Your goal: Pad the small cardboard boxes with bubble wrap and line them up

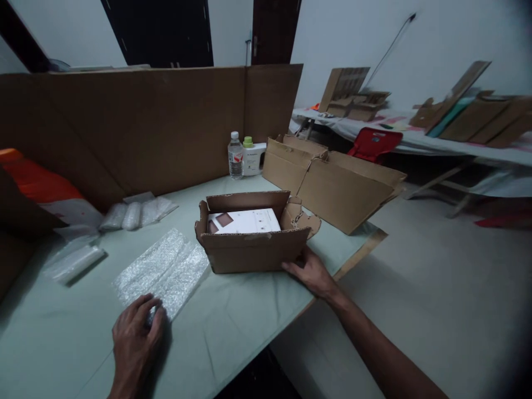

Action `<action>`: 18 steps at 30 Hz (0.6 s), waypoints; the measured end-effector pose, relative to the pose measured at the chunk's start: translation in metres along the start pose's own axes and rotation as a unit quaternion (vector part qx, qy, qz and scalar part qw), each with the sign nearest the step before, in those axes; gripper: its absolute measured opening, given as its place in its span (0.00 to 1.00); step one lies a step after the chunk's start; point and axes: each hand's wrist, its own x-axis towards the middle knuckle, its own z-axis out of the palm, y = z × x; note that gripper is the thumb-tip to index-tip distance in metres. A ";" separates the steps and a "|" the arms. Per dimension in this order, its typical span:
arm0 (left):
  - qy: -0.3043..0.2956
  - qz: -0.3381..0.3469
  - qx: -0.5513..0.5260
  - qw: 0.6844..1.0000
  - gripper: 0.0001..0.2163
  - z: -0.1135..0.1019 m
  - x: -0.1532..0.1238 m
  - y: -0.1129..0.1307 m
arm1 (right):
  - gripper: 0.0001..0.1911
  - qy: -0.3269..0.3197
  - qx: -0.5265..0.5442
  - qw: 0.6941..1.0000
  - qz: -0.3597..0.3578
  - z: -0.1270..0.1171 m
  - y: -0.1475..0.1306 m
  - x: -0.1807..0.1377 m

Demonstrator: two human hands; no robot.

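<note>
In the head view, an open cardboard box (253, 255) stands on the cloth-covered table with a white carton (249, 220) inside it. My right hand (313, 274) grips the lower right corner of this box, thumb along the front and fingers round the side. A sheet of bubble wrap (166, 271) lies flat to the left of the box. At its near edge is my left hand (137, 327), fingers curled and thumb close to the index finger, closed on the edge of the wrap. The underside of that grip is hidden.
Rolled clear plastic packs (133, 215) lie at the back left, near an orange and white bag (45, 185). A water bottle (235, 156) and a white jug (252, 158) stand before a cardboard partition (166, 122). A larger box (332, 177) sits at the right edge.
</note>
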 end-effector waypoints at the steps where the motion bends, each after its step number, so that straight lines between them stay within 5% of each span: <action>1: 0.001 0.000 -0.004 1.000 0.18 0.000 0.000 0.000 | 0.26 -0.004 0.010 1.000 0.009 0.006 0.000 0.003; 9: -0.009 0.003 -0.005 1.000 0.16 -0.003 0.000 0.003 | 0.23 -0.018 0.004 1.000 0.006 0.032 -0.011 0.011; 15: -0.002 0.027 0.020 0.999 0.15 -0.010 -0.004 0.003 | 0.14 0.002 -0.263 0.965 0.010 0.022 -0.016 -0.013; 18: -0.001 0.036 0.015 0.999 0.12 -0.018 -0.011 -0.003 | 0.15 0.007 -0.322 0.945 -0.058 0.030 -0.022 -0.032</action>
